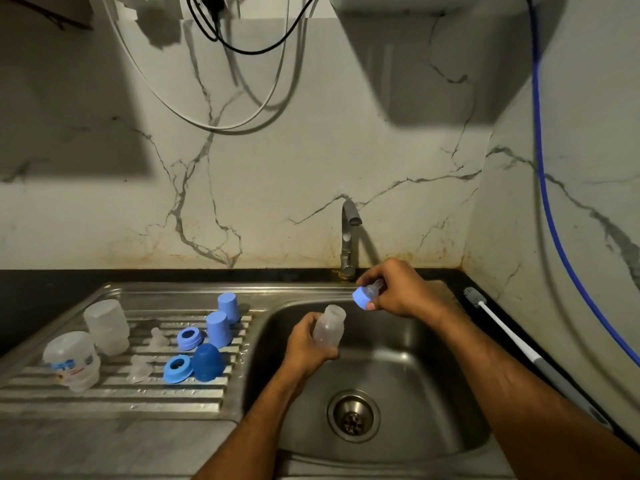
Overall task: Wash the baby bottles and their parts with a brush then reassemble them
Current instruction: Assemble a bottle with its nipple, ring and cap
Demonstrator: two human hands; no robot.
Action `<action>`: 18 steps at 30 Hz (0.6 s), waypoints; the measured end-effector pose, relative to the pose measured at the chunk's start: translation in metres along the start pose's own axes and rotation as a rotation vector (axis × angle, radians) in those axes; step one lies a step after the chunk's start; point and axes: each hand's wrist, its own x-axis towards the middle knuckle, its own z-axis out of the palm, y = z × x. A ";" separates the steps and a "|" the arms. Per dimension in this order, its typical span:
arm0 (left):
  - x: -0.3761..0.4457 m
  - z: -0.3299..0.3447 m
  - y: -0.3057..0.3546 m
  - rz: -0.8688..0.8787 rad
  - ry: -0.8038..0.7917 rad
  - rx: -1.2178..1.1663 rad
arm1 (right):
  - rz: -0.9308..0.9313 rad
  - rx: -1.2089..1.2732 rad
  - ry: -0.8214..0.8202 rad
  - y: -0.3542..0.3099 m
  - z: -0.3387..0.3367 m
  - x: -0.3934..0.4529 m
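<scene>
Over the sink basin [408, 344], my left hand [306, 344] grips a clear bottle body [329, 327] with its open mouth up. My right hand [398, 289] holds a blue collar with a clear nipple [365, 295] just above and to the right of the bottle, apart from it. On the ribbed drainboard [114, 393] lie two clear bottles [105, 323] [72, 360], two clear nipples [157, 339] [138, 367], two blue rings [188, 337] [177, 368] and three blue caps [228, 306] [218, 329] [207, 362]. The white bottle brush [498, 323] lies on the counter to the right of the sink.
A steel tap [349, 237] stands behind the basin, with no water running. The drain [353, 415] is at the basin's bottom. Cables [242, 81] hang on the marble wall, and a blue hose [550, 209] runs down the right wall.
</scene>
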 end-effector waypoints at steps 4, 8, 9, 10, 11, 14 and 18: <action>0.005 0.002 -0.008 0.026 -0.012 0.013 | -0.079 -0.047 -0.038 -0.015 0.012 0.007; 0.007 0.002 -0.011 0.064 -0.008 0.024 | -0.130 -0.091 -0.080 -0.025 0.025 0.014; 0.008 0.002 -0.011 0.069 -0.009 0.024 | -0.143 -0.105 -0.087 -0.027 0.029 0.016; 0.008 0.001 -0.011 0.073 -0.012 0.020 | -0.152 -0.120 -0.091 -0.028 0.031 0.017; 0.008 0.000 -0.011 0.078 -0.015 0.008 | -0.160 -0.134 -0.092 -0.030 0.034 0.019; 0.009 -0.002 -0.011 0.088 -0.021 -0.005 | -0.172 -0.163 -0.100 -0.031 0.038 0.022; 0.012 -0.001 -0.013 0.090 -0.026 -0.004 | -0.179 -0.182 -0.105 -0.033 0.043 0.027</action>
